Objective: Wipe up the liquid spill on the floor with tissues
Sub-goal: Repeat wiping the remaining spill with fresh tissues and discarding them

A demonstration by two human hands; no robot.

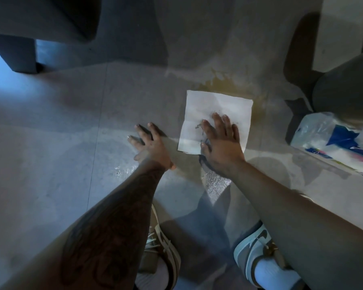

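Observation:
A white tissue (216, 107) lies spread flat on the grey floor, over the near edge of a yellowish liquid spill (231, 84). Dark wet patches show through the tissue under the fingers. My right hand (220, 141) presses flat on the tissue's near right part, fingers spread. My left hand (150, 143) rests flat on the bare floor just left of the tissue, fingers apart, holding nothing. More wet sheen (215, 183) glistens on the floor below my right wrist.
A plastic tissue pack (331, 139) lies on the floor at the right. Behind it stands a dark round bin (344, 84). Dark furniture legs (19, 51) stand at the upper left. My two sneakers (161, 248) are at the bottom.

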